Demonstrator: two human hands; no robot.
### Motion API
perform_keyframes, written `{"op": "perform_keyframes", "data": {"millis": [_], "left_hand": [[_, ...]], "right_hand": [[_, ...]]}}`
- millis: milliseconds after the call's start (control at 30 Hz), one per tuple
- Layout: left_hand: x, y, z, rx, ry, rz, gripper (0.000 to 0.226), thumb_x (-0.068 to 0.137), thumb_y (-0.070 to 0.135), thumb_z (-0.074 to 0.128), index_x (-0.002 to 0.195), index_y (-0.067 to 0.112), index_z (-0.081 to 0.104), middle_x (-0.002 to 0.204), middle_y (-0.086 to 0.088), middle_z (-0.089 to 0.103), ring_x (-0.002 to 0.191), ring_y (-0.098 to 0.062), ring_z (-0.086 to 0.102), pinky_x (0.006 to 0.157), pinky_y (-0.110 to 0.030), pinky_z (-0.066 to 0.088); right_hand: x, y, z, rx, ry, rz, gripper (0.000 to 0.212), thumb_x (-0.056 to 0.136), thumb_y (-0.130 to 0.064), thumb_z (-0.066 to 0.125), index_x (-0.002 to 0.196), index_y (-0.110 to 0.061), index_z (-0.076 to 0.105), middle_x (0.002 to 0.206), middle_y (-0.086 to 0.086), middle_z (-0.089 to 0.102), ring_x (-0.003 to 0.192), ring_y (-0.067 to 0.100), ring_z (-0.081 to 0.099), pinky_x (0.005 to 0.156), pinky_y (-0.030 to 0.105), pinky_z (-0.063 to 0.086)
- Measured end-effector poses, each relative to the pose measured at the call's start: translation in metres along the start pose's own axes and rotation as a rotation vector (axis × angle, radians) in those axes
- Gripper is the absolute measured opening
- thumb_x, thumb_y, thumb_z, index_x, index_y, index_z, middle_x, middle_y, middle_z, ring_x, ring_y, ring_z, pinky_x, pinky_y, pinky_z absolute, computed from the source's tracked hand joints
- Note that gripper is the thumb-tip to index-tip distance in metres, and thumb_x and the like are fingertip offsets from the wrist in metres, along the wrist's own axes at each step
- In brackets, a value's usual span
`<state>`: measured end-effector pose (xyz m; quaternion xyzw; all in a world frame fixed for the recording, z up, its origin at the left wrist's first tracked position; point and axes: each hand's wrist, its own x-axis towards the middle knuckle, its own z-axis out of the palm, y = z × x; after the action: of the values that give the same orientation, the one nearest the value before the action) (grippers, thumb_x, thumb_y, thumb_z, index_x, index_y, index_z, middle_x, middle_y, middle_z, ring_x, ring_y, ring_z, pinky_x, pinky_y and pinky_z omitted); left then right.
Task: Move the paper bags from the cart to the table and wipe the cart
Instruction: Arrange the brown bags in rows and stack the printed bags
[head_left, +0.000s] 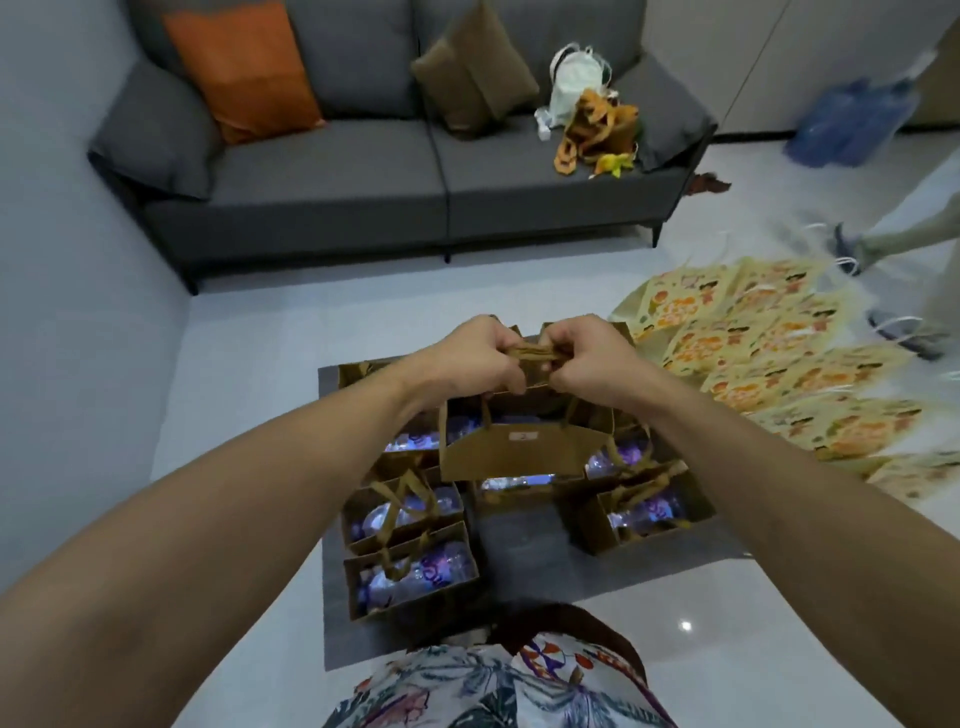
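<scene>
Both hands meet over a grey flat surface (524, 540) that carries several brown paper bags with bottles inside. My left hand (467, 358) and my right hand (592, 358) grip the brown handles (532, 352) of one paper bag (511, 452), which hangs below them, above the other bags. Two more bags (410, 571) stand at the near left of the surface and another bag (644, 514) at the right. Whether this surface is the cart or the table cannot be told.
A grey sofa (332, 176) with an orange cushion (244, 67) and a pile of bags stands beyond. Yellow printed bags (769, 364) lie spread on the white floor at the right. Another person's legs (883, 244) show at the far right.
</scene>
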<state>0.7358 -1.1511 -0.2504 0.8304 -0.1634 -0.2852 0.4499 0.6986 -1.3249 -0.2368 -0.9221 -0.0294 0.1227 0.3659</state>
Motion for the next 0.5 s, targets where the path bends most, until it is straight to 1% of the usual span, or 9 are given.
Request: {"op": "perform_keyframes", "data": {"millis": [33, 100, 133, 200, 267, 300, 367, 433, 500], "left_hand": [[-0.001, -0.001, -0.01, 0.005, 0.048, -0.011, 0.007, 0.078, 0.007, 0.072, 0.072, 0.005, 0.068, 0.063, -0.003, 0.058, 0.064, -0.014, 0.054, 0.062, -0.031, 0.047], [-0.003, -0.005, -0.028, 0.006, 0.139, -0.058, 0.009, 0.077, 0.008, 0.072, 0.072, 0.005, 0.066, 0.062, -0.004, 0.057, 0.064, -0.015, 0.055, 0.063, -0.035, 0.05], [-0.004, -0.009, -0.037, 0.008, 0.181, -0.086, 0.012, 0.077, 0.01, 0.072, 0.069, 0.008, 0.064, 0.062, -0.004, 0.056, 0.064, -0.016, 0.056, 0.063, -0.035, 0.051], [-0.009, -0.019, -0.055, 0.002, 0.282, -0.141, 0.026, 0.078, 0.013, 0.075, 0.061, 0.016, 0.056, 0.059, -0.003, 0.056, 0.063, -0.016, 0.057, 0.062, -0.033, 0.052], [-0.017, -0.034, -0.072, -0.006, 0.394, -0.217, 0.032, 0.081, 0.015, 0.075, 0.059, 0.018, 0.053, 0.06, -0.003, 0.059, 0.065, -0.017, 0.061, 0.06, -0.03, 0.053], [-0.022, -0.045, -0.081, -0.02, 0.447, -0.26, 0.031, 0.082, 0.015, 0.075, 0.06, 0.018, 0.053, 0.063, -0.003, 0.061, 0.067, -0.018, 0.063, 0.059, -0.029, 0.052], [-0.034, -0.066, -0.098, -0.047, 0.542, -0.337, 0.026, 0.084, 0.019, 0.075, 0.066, 0.017, 0.056, 0.07, -0.003, 0.066, 0.073, -0.019, 0.065, 0.06, -0.03, 0.052], [-0.045, -0.086, -0.112, -0.044, 0.607, -0.427, 0.02, 0.084, 0.026, 0.076, 0.073, 0.017, 0.062, 0.077, -0.002, 0.069, 0.076, -0.019, 0.066, 0.064, -0.031, 0.053], [-0.057, -0.105, -0.121, -0.038, 0.653, -0.531, 0.014, 0.085, 0.029, 0.076, 0.082, 0.018, 0.068, 0.083, -0.004, 0.07, 0.08, -0.02, 0.067, 0.067, -0.031, 0.054]], "right_hand": [[0.008, -0.005, 0.002, 0.018, -0.005, -0.026, 0.021, 0.077, 0.0, 0.072, 0.074, -0.02, 0.065, 0.07, 0.001, 0.06, 0.069, 0.014, 0.058, 0.059, 0.026, 0.048], [0.028, -0.014, 0.009, 0.06, -0.011, -0.08, 0.022, 0.077, 0.0, 0.075, 0.078, -0.021, 0.067, 0.075, 0.0, 0.064, 0.074, 0.014, 0.061, 0.065, 0.029, 0.052], [0.039, -0.018, 0.014, 0.078, -0.021, -0.1, 0.022, 0.077, 0.0, 0.075, 0.081, -0.021, 0.069, 0.078, -0.001, 0.066, 0.077, 0.012, 0.064, 0.067, 0.028, 0.055], [0.063, -0.023, 0.027, 0.112, -0.049, -0.122, 0.024, 0.079, 0.0, 0.074, 0.091, -0.021, 0.072, 0.087, -0.003, 0.07, 0.086, 0.01, 0.067, 0.072, 0.026, 0.058], [0.086, -0.023, 0.043, 0.121, -0.085, -0.131, 0.027, 0.082, -0.001, 0.073, 0.099, -0.021, 0.072, 0.095, -0.005, 0.069, 0.092, 0.008, 0.065, 0.075, 0.023, 0.057], [0.097, -0.021, 0.052, 0.125, -0.122, -0.129, 0.028, 0.083, -0.001, 0.073, 0.102, -0.022, 0.072, 0.097, -0.005, 0.069, 0.093, 0.007, 0.065, 0.077, 0.023, 0.057], [0.116, -0.012, 0.073, 0.116, -0.218, -0.111, 0.028, 0.083, -0.004, 0.075, 0.106, -0.02, 0.072, 0.099, -0.004, 0.07, 0.096, 0.01, 0.066, 0.082, 0.028, 0.058], [0.133, 0.0, 0.095, 0.036, -0.308, -0.067, 0.031, 0.082, -0.006, 0.076, 0.11, -0.018, 0.071, 0.102, -0.002, 0.07, 0.099, 0.014, 0.066, 0.088, 0.031, 0.057], [0.147, 0.015, 0.119, -0.087, -0.406, -0.031, 0.037, 0.082, -0.009, 0.077, 0.117, -0.018, 0.07, 0.108, 0.0, 0.07, 0.103, 0.017, 0.065, 0.091, 0.032, 0.055]]}}
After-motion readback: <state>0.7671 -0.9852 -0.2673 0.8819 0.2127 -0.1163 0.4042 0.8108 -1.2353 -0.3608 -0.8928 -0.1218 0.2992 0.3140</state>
